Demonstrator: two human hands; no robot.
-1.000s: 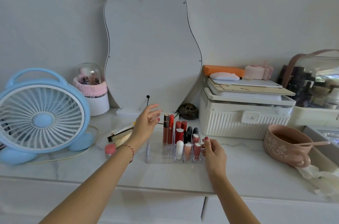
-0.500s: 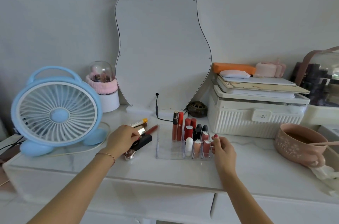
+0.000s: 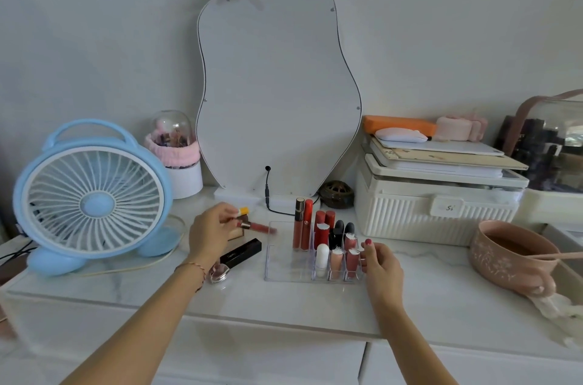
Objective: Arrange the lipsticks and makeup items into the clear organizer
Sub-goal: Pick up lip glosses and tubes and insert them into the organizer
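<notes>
Two hands are in my view over the white counter (image 3: 284, 299). My left hand (image 3: 210, 233) has its fingers curled round a red gloss tube (image 3: 257, 227), pinching it near the gold collar; the tube lies nearly level, blurred, and its free end points right toward the organizer (image 3: 280, 261), reaching just over the left wall. My right hand (image 3: 380, 264) rests against the organizer's right wall, fingers bent onto the edge beside the front lipsticks (image 3: 344, 258).

The organizer sits in front of the mirror (image 3: 277, 94). Its right cells hold upright lipsticks in rows, with two tall glosses (image 3: 302, 223) standing at the back left of them; the wide left part shows nothing inside.

Below my left hand a black tube (image 3: 241, 252) lies slanted on the counter, a small clear-capped piece (image 3: 219, 272) just beside its lower end. A yellow-tipped stick (image 3: 243, 211) pokes out behind my fingers. I cannot tell what the tan item under the hand is.
</notes>
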